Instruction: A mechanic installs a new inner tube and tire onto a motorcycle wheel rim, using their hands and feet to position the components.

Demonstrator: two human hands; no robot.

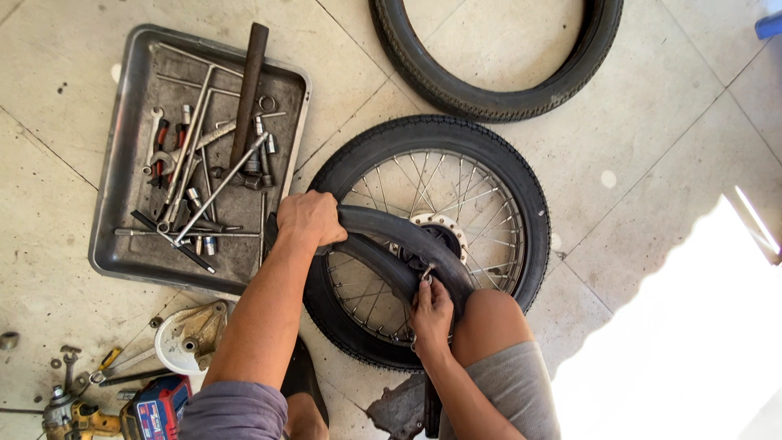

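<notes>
A spoked motorcycle wheel with a black tyre lies flat on the tiled floor. A black inner tube arches across its near side. My left hand grips the tube at its left end, by the tyre's edge. My right hand pinches the tube's metal valve stem near the silver hub. My right knee rests against the wheel.
A metal tray with several wrenches, sockets and a hammer sits to the left. A spare black tyre lies at the top. A round hub plate, loose tools and a power tool lie at the bottom left.
</notes>
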